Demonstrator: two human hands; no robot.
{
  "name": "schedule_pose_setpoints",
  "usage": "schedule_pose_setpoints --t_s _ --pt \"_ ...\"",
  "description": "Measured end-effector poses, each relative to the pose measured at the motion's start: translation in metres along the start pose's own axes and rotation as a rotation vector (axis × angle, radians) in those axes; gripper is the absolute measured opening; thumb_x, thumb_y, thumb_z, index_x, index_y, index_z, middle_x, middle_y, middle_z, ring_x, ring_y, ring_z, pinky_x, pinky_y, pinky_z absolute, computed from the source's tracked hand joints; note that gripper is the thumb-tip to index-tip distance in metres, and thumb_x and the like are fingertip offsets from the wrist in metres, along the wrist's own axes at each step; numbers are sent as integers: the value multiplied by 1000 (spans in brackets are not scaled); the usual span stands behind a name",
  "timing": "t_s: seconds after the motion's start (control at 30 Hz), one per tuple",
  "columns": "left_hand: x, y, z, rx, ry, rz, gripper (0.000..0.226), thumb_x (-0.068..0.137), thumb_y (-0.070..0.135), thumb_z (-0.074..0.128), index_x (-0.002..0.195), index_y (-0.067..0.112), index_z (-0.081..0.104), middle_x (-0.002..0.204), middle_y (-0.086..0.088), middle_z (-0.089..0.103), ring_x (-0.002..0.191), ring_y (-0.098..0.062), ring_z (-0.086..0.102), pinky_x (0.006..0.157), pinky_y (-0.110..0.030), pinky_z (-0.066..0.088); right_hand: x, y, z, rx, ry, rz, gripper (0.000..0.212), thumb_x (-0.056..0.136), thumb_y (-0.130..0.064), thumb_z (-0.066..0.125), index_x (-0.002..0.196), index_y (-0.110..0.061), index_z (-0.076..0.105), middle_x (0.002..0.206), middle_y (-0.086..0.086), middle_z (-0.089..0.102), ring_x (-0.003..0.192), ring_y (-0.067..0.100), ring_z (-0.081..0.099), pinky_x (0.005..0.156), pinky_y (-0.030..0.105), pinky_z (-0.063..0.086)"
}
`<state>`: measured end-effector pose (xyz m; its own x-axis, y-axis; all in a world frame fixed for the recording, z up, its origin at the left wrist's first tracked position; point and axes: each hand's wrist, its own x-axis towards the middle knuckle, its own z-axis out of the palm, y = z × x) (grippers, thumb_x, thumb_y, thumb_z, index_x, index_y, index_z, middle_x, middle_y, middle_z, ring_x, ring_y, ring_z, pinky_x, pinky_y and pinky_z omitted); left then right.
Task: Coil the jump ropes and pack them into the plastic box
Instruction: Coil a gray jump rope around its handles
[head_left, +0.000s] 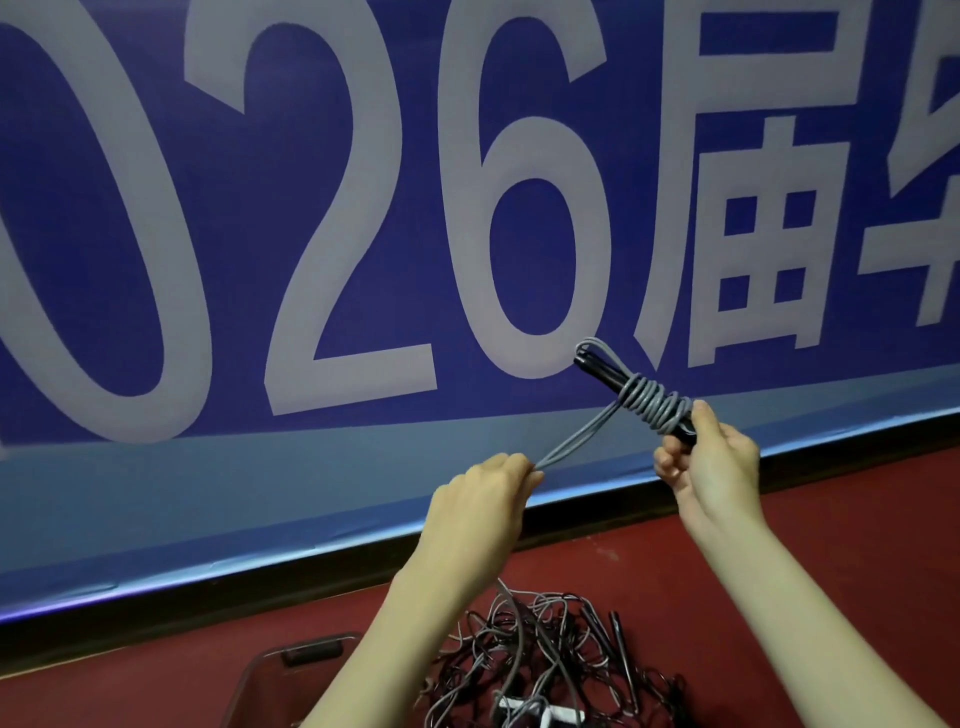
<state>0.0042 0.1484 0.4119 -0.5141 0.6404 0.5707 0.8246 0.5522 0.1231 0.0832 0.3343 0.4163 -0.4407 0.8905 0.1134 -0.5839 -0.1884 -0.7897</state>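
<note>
Grey jump rope being wound round black handles, held up in front of a blue banner.

The black plastic handles (631, 397), wrapped in several turns of grey cord (655, 408), are gripped at their lower end by the right hand (709, 460), fingers curled round them; the bundle is tilted toward 10 o'clock. The free strands of grey cord are pinched taut by the left hand (485, 501), at 8 o'clock from the bundle, the grip closed on them. A tangled heap of dark jump ropes (550, 665) is seen on the red floor (831, 545) at 6 o'clock. The clear plastic box (270, 670) with a dark latch lies just beside the heap, at its 9 o'clock, partly hidden by the left forearm. The blue banner with large white characters (332, 218) fills the background.
</note>
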Motion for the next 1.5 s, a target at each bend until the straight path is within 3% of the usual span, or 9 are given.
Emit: schedule_pose_setpoints --t_s 0.2,0.33,0.5,0.7,0.87,1.1,1.3,1.4,1.5 --pt "-2 3 -17 160 322 270 33 96 37 37 78 18 57 56 5 55 39 -25 46 38 -24 18 2 10 -2 -162 -31 -159 22 104 -24 47 87 -9 49 57 9 43 35 7 41 38 23 38" --pt "-5 9 -28 171 400 423 36 99 32 38 77 15 60 52 4 51 36 -19 42 38 -21 17 -2 11 -3 -425 -84 -422 21 102 -27 49 82 -20 47 54 7 48 37 11 47 41 28 41" --pt "-7 5 -46 129 490 452 31 99 32 44 83 15 64 60 5 60 45 -18 54 32 -25 32 -13 6 -1 -565 -273 -501 21 100 -22 53 87 -5 52 56 8 48 41 11 44 38 26 38" --pt "-9 -2 -64 5 404 290 28 96 38 45 88 20 65 77 10 63 66 -10 57 45 -30 45 -12 0 1 -885 -554 -429 21 96 -20 57 76 -13 55 44 -11 42 42 10 30 45 25 25" --pt "-10 -11 -68 -409 250 128 14 96 27 56 84 22 62 77 9 53 71 -9 49 63 -14 35 -24 -9 7 -862 -709 -369 23 93 -16 60 71 -10 55 46 -12 41 41 5 29 44 20 24" --pt "-10 -19 -49 -621 130 40 13 94 15 60 84 16 68 79 2 55 71 -11 50 66 -16 37 -37 -20 12 -812 -1040 -187 18 93 -6 61 76 1 60 52 -8 51 46 0 40 48 10 31" --pt "-11 -40 -19 -824 39 -113 24 95 20 56 78 27 70 80 5 59 78 -11 56 74 -14 41 -36 -14 11 -603 -1005 -33 23 81 -30 66 78 -9 59 57 4 46 41 10 30 40 17 22" --pt "-14 -36 -10 -934 9 -193 33 99 12 51 73 25 66 64 17 54 54 0 45 56 -9 36 -34 -10 11 -511 -968 41 34 72 -38 70 79 -8 57 57 6 40 41 10 22 40 15 17" --pt "-12 -32 -9 -992 66 -219 28 99 10 47 75 14 61 54 19 48 49 3 39 52 -11 32 -35 -8 12 -401 -937 105 24 77 -27 64 76 -6 52 50 -2 38 37 6 20 39 12 14"
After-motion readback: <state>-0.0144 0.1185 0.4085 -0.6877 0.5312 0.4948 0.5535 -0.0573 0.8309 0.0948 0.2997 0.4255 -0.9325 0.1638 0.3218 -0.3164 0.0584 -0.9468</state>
